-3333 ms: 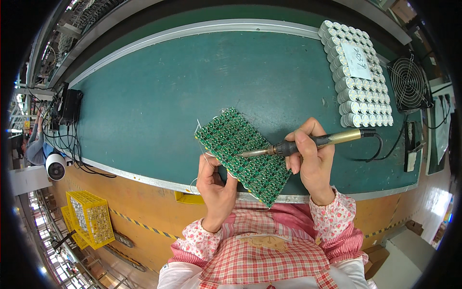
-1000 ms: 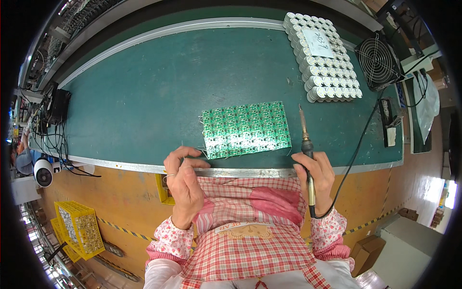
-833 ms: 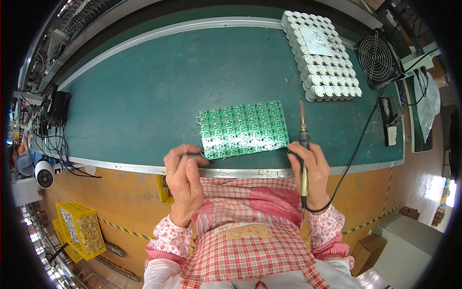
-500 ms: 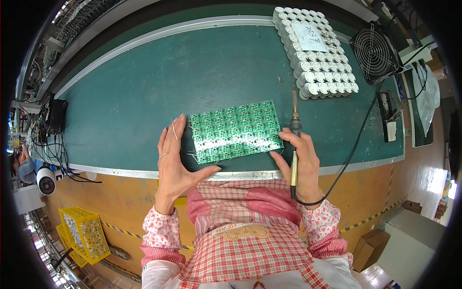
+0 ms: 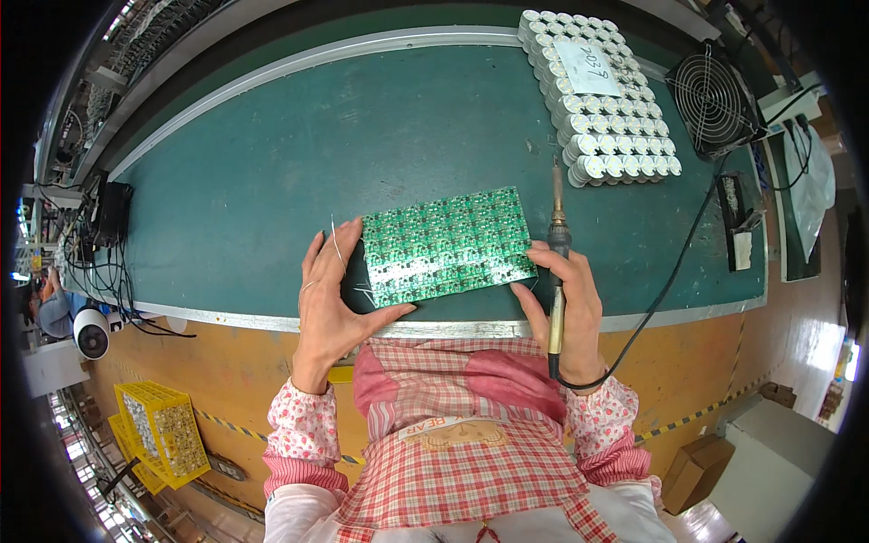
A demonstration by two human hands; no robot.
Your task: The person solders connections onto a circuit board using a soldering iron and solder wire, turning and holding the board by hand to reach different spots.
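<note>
Near the front edge of the green desk [image 5: 272,181], about midway along it, lies a green circuit board panel [image 5: 445,245], flat and slightly tilted, its right end farther from the person. The left hand [image 5: 333,294] rests spread against the panel's left end, fingers straight, thumb along the panel's near edge; its grip is released, touching but not clasping, and a thin strand of wire [image 5: 334,242] stands up by the fingers. The right hand [image 5: 568,303] is clenched around the handle of a soldering iron [image 5: 556,262], whose tip points away toward the far edge, just beside the panel's right end; its fingertips touch the panel's near right corner. A black cable [image 5: 670,281] runs from the iron to the right.

At the far right corner stands a tray-like block of silver cylindrical cells [image 5: 597,100], packed upright in rows, with a white paper slip on top. Beside it is a small black fan [image 5: 712,100]. Down on the floor at lower left, a yellow crate [image 5: 163,433] holds small pale parts, too small to identify.
</note>
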